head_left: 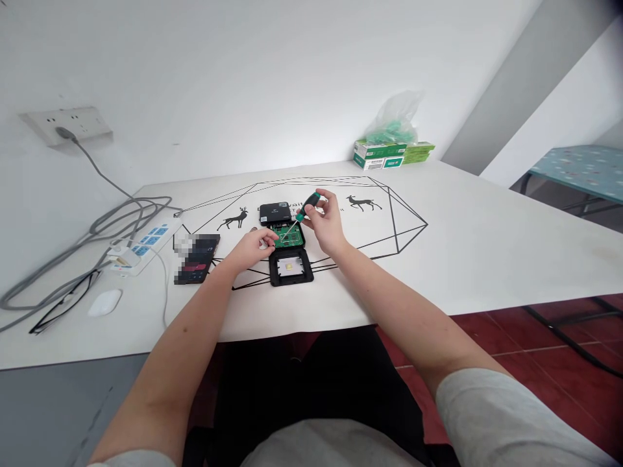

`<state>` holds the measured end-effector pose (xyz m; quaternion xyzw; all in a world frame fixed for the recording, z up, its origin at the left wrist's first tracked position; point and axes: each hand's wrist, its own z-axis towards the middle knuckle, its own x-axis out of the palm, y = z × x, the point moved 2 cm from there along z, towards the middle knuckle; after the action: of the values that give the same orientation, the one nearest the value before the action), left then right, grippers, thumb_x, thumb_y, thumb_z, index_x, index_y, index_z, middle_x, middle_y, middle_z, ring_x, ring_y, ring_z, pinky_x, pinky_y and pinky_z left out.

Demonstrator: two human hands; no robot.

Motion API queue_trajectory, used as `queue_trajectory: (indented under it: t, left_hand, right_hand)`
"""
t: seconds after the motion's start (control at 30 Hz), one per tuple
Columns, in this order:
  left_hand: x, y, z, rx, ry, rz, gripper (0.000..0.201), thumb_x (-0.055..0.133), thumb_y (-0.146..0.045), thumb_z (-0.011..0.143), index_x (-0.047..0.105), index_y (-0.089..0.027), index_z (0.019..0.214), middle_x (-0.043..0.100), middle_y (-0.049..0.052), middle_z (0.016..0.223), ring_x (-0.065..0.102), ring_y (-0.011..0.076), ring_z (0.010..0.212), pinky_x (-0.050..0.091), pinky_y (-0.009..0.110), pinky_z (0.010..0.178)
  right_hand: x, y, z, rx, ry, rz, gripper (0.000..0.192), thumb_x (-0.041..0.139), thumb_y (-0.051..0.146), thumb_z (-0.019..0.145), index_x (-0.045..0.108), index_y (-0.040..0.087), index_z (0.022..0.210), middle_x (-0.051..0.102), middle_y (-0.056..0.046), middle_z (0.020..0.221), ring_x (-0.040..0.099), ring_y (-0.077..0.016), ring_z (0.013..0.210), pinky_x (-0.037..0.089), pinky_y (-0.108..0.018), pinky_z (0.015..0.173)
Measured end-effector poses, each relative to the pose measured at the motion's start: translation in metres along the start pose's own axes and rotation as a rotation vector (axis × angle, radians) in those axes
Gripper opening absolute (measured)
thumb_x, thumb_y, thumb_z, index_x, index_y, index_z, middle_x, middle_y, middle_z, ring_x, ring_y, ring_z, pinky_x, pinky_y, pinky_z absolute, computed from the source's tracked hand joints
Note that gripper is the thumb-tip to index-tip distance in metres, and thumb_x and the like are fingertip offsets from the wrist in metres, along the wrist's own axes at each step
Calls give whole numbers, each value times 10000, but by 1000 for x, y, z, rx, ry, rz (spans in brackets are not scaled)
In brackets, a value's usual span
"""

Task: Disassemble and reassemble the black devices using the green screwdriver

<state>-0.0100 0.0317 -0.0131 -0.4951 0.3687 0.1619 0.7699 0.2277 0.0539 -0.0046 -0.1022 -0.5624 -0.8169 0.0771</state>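
My right hand (pixel 327 222) is closed around a green and black screwdriver (pixel 310 205). Its thin shaft slants down to the left, and the tip is over a green circuit board (pixel 292 239). This board sits in an opened black plastic case. At the left side of that case, my left hand (pixel 254 248) has its fingers curled against the edge beside the board. Behind the board lies a black square box (pixel 274 213) with small labels. In front of it a black square frame (pixel 291 267) shows a pale inside with a small yellowish square.
A phone (pixel 197 258) lies left of my left arm. Further left are a white power strip (pixel 146 245), grey cable loops, glasses (pixel 65 301) and a white mouse (pixel 105 303). Green and white boxes (pixel 379 155) with a plastic bag (pixel 396 120) stand against the wall.
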Motion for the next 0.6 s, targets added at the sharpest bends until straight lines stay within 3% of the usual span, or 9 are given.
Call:
queue_trajectory:
  t: [0.33,0.6]
  left_hand:
    - [1,-10,0,-3,32,-25,239,669,-293,861,800,-240,1054,822,61,1077,736,256,1024,584,408,939]
    - [1,-15,-1,-10,63,-53,242,678,-308,840,797,-233,1037,822,58,1056,724,248,996,582,415,951]
  right_hand:
    - [9,1,-6,-46,88,-178,832,672,845,837,317,367,1418,463,-78,1440,759,-175,1060,661,-387,998]
    - [10,8,-11,-224,184,-192,754,699,785,897,429,324,1430,587,-117,1396,773,-239,1055,635,-479,1053]
